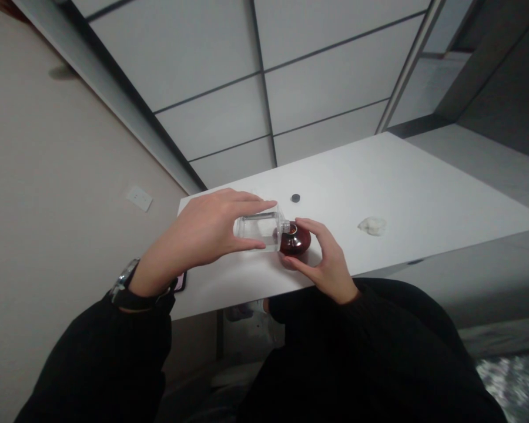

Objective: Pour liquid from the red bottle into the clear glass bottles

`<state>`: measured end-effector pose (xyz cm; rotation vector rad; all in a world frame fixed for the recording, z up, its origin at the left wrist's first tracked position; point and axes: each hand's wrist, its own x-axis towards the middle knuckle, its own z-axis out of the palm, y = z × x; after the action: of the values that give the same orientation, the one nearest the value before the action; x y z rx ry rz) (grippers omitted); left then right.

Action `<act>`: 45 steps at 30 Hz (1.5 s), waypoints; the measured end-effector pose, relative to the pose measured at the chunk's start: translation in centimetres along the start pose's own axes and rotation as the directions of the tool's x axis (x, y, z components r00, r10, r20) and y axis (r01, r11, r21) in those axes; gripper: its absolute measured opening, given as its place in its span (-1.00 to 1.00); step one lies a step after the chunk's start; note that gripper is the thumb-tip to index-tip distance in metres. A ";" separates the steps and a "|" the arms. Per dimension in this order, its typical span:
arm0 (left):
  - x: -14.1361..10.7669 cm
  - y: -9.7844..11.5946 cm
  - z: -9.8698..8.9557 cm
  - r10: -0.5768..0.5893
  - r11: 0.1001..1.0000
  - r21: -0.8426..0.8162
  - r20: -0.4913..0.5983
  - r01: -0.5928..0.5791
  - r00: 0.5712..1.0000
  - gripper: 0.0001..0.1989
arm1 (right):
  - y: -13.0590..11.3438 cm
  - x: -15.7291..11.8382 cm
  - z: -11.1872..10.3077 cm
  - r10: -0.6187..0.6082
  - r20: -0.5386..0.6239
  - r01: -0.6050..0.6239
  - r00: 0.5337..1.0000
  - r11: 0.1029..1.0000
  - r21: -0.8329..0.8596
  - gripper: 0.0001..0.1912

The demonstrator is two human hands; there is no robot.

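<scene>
My left hand [216, 226] is closed around a clear bottle [262, 230] with colourless liquid in it. The bottle is tipped on its side, its threaded neck pointing right, at the mouth of a small round brown bottle [296, 242]. Whether liquid is running out is too small to tell. Thumb and fingers of my right hand [328, 261] hold the brown bottle from its right side on the white table. Behind the two bottles lies a small dark cap [295, 198].
A crumpled whitish tissue or wrapper [372, 226] lies on the white table [405, 188] to the right. Part of a phone [181, 283] shows by my left wrist. Panelled doors [211, 70] stand behind the table, and a wall with a socket [140, 198] is at the left.
</scene>
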<state>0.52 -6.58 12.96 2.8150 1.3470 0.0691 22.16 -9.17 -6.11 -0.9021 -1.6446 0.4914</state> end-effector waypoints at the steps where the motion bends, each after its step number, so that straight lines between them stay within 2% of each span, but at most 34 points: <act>1: 0.0 0.0 0.0 0.002 1.000 0.005 -0.004 -0.002 1.000 -0.41 | 0.0 0.0 0.0 0.001 -0.001 -0.001 1.000 1.000 0.003 -0.34; 9: 0.3 0.1 -0.4 0.040 0.998 0.046 0.019 -0.041 0.999 -0.42 | 0.2 -0.1 0.0 -0.002 0.003 0.002 1.000 1.000 0.009 -0.33; 23: 0.8 0.9 -1.3 0.002 0.994 0.109 0.114 -0.015 0.993 -0.44 | 0.2 -0.2 -0.1 -0.003 0.005 0.003 1.000 1.000 0.015 -0.32; 45: 1.4 1.6 -2.0 0.018 0.978 0.204 0.143 -0.047 0.990 -0.47 | 0.1 -0.2 0.0 0.005 0.004 -0.005 1.000 1.000 0.009 -0.32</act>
<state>2.50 -6.49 15.03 2.9420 1.3500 -0.2812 22.23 -9.26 -6.36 -0.8995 -1.6432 0.5042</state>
